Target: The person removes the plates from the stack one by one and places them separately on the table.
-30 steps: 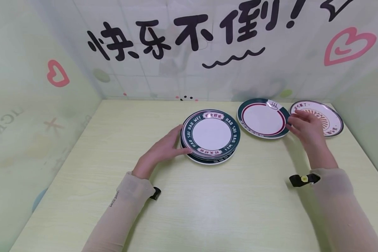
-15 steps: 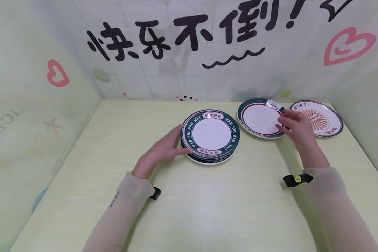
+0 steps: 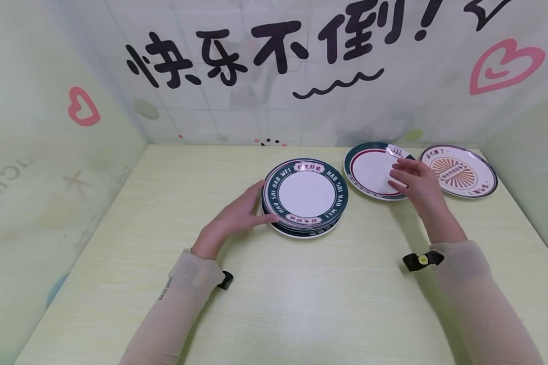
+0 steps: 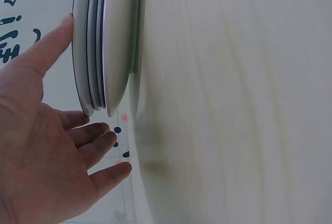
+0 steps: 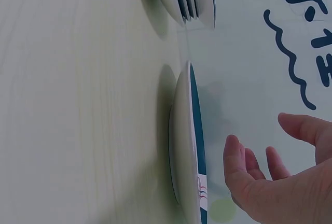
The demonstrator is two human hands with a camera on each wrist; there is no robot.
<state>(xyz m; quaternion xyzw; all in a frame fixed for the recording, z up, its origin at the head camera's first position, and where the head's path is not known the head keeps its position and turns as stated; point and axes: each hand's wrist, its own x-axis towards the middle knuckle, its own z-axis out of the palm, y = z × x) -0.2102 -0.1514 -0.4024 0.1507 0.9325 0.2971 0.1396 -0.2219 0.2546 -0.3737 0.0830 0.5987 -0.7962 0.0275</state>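
Observation:
A stack of several plates (image 3: 307, 193) sits near the middle of the table, the top one white with a dark green lettered rim. At its left edge is my left hand (image 3: 237, 215); the thumb and a fingertip touch the rim, as the left wrist view shows from the side. My right hand (image 3: 421, 188) hovers over the right part of a white plate with a green rim and a red ring (image 3: 374, 172), fingers loosely bent and holding nothing. Seen from the right wrist, a gap separates those fingers from that plate (image 5: 182, 130).
Farther right lies a white plate with an orange sunburst (image 3: 461, 172), beside the right wall. The pale wooden table (image 3: 301, 304) meets a printed back wall (image 3: 237, 121) behind the plates. Side walls stand left and right.
My right hand has moved left from the gap between the two right-hand plates to above the red-ringed plate. The left hand and all the plates have stayed put.

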